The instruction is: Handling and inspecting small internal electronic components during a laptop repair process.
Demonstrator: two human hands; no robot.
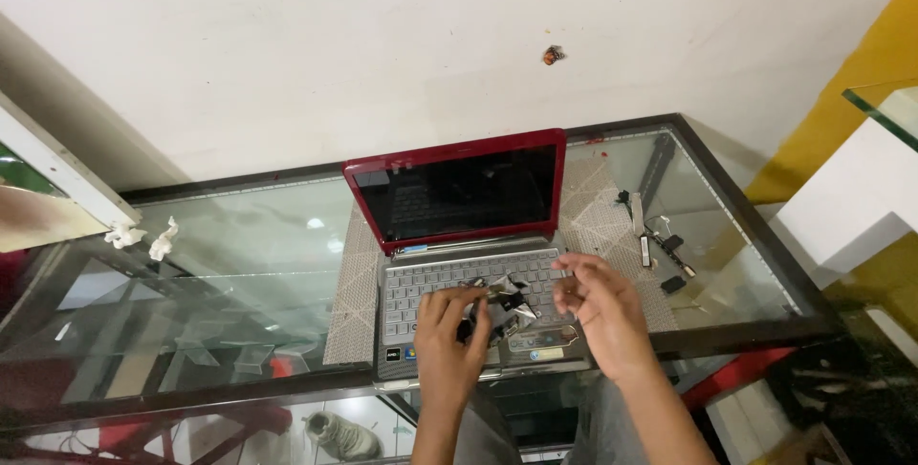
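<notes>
A small red laptop (457, 188) stands open on a glass table (239, 264), its screen dark and its silver keyboard (430, 283) showing. My left hand (449, 336) rests over the lower middle of the keyboard, fingers closed on small dark and silver parts (497, 302) that lie on the palm rest. Just to the right, my right hand (602, 307) hovers above the keyboard's right edge with the fingers spread and nothing in them.
A patterned mat (598, 212) lies under the laptop. Small loose parts and cables (660, 245) sit on the glass at the right. Two crumpled white tissues (143, 236) lie at the far left. A white wall is behind; a white shelf (851, 197) stands at the right.
</notes>
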